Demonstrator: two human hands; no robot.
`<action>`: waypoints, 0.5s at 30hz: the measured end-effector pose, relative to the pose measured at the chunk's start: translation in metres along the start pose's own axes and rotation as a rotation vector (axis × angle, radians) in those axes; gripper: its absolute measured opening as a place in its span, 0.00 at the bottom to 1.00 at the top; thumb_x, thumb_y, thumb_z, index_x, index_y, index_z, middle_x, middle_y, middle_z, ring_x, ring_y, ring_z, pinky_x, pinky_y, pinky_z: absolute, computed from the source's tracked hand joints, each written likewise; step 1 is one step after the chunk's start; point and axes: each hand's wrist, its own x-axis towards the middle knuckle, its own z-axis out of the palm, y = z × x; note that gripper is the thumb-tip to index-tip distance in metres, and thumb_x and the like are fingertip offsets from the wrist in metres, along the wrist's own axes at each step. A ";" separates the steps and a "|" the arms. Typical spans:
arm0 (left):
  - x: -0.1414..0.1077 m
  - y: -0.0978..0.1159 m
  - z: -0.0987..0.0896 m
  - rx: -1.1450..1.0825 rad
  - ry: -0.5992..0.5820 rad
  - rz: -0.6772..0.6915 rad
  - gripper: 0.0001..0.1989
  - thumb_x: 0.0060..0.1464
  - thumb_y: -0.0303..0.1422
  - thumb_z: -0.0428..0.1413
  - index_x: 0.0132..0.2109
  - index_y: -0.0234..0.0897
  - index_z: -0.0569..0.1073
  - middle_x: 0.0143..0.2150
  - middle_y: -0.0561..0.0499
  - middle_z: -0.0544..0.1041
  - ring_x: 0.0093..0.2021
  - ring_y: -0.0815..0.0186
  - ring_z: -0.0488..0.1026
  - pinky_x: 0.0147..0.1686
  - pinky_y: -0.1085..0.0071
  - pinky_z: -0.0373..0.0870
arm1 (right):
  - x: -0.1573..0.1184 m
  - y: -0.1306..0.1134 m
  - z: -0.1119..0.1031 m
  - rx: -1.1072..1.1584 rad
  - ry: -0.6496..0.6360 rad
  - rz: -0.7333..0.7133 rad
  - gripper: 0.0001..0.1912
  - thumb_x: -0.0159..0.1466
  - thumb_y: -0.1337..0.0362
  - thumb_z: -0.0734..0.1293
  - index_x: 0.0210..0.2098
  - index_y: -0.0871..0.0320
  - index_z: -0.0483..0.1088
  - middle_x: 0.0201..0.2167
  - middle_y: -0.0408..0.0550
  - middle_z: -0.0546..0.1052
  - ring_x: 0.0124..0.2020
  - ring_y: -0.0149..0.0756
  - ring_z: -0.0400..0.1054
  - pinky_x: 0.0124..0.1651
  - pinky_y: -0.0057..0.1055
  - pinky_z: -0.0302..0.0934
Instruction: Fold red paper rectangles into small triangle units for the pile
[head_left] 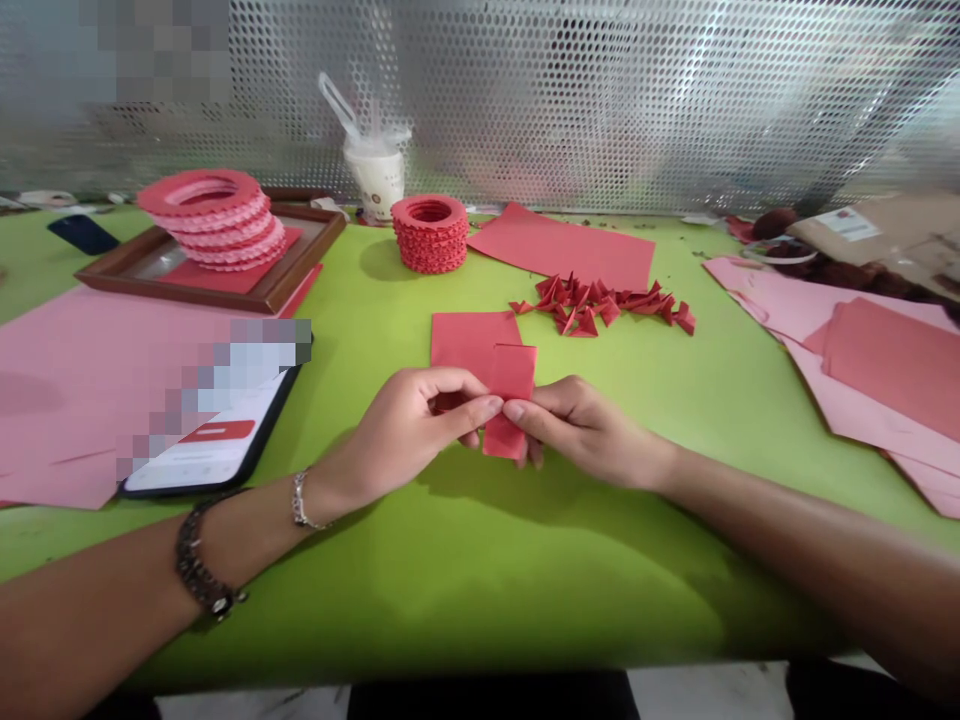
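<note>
Between the two bare hands, above the near part of a green tabletop point(480, 590), a narrow folded strip of red paper point(516, 368) stands roughly upright. As for what might go wrong, uneven pressure from the thumbs could set a crooked crease, and a tug to either side could crumple or tear the strip (thin paper, by the look of it). A careless wrist could also nudge the loose pile of small, pointed folded red paper pieces point(581, 305) just beyond.

The strip lies at the meeting of the fingertips: the left hand point(397, 425) pinches its left edge, the right hand point(592, 430) pinches its right edge, thumbs nearly touching across its front. Both hands are closed on it, fingers curled partly behind. Its top end overlaps, in this head view, a flat red paper square point(469, 338) behind it; whether they touch, I cannot tell. Left of the hands lies a black-edged smartphone point(217, 440), its screen lit.
</note>
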 end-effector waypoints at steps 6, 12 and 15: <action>-0.002 0.002 0.001 0.010 0.068 0.022 0.09 0.52 0.32 0.51 0.27 0.34 0.69 0.21 0.57 0.69 0.23 0.75 0.67 0.27 0.80 0.64 | 0.001 -0.001 0.000 0.034 -0.059 -0.006 0.12 0.62 0.64 0.57 0.27 0.65 0.66 0.19 0.43 0.69 0.18 0.22 0.62 0.22 0.20 0.59; -0.001 -0.002 -0.001 0.042 0.081 0.003 0.10 0.52 0.35 0.50 0.27 0.35 0.69 0.21 0.57 0.67 0.22 0.74 0.64 0.21 0.79 0.60 | 0.001 0.001 -0.002 0.043 -0.038 -0.018 0.15 0.62 0.62 0.57 0.21 0.64 0.63 0.16 0.42 0.67 0.16 0.21 0.60 0.19 0.19 0.56; 0.000 -0.001 -0.001 0.018 0.100 -0.030 0.10 0.51 0.35 0.51 0.25 0.35 0.67 0.20 0.58 0.65 0.20 0.76 0.62 0.19 0.81 0.59 | 0.001 0.000 -0.004 0.019 -0.065 -0.019 0.16 0.62 0.63 0.56 0.21 0.63 0.62 0.17 0.42 0.68 0.18 0.22 0.62 0.21 0.19 0.57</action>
